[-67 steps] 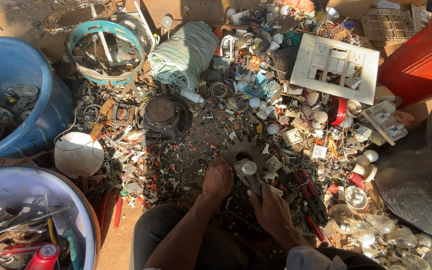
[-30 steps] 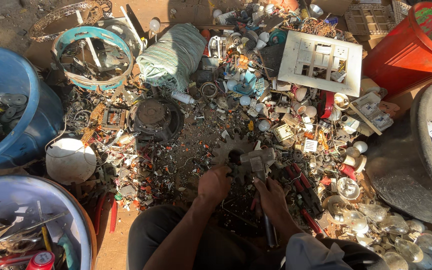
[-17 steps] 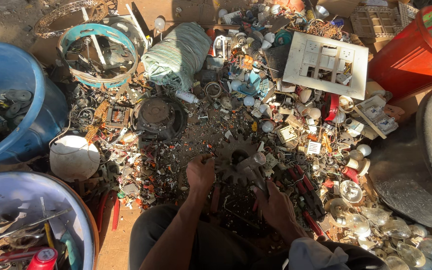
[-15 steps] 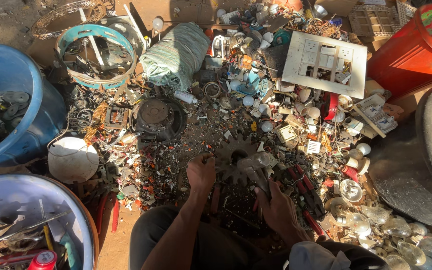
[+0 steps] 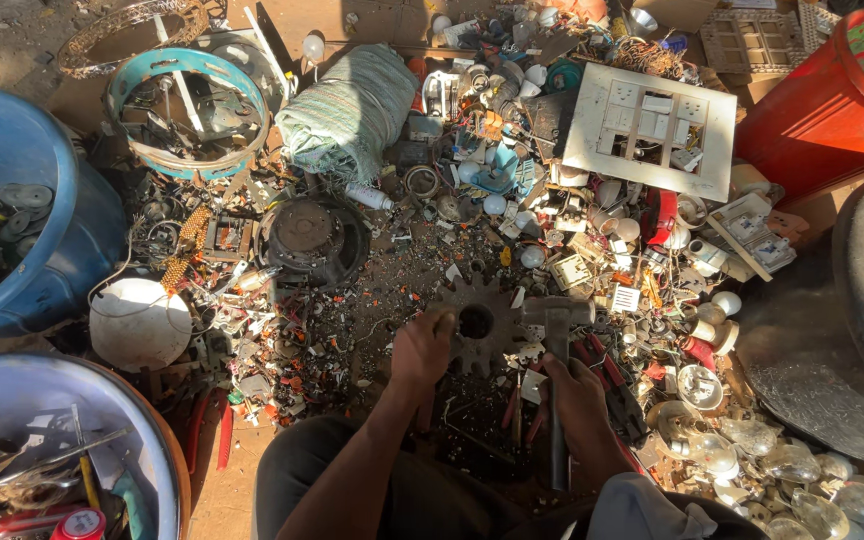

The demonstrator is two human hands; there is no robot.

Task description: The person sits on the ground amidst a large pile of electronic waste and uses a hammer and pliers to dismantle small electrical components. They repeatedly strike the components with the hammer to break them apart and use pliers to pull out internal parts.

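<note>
I sit over a heap of scrap. My left hand (image 5: 420,352) rests on the left edge of a rusty toothed gear (image 5: 479,322) that lies flat on the ground, its fingers curled against the teeth. My right hand (image 5: 574,398) grips the handle of a metal hammer (image 5: 557,318); the hammer's head sits just right of the gear, low over the scrap. Small broken plastic and metal bits lie all around the gear.
A blue tub (image 5: 12,215) stands at the left, a white basin (image 5: 47,455) with tools at the lower left, a red bucket (image 5: 832,95) at the upper right. A white switch panel (image 5: 652,125), a rolled green sack (image 5: 347,110) and a round black part (image 5: 312,240) lie beyond.
My left hand has shifted onto the gear's left edge. The hammer in my right hand has come down, with its head beside the gear.
</note>
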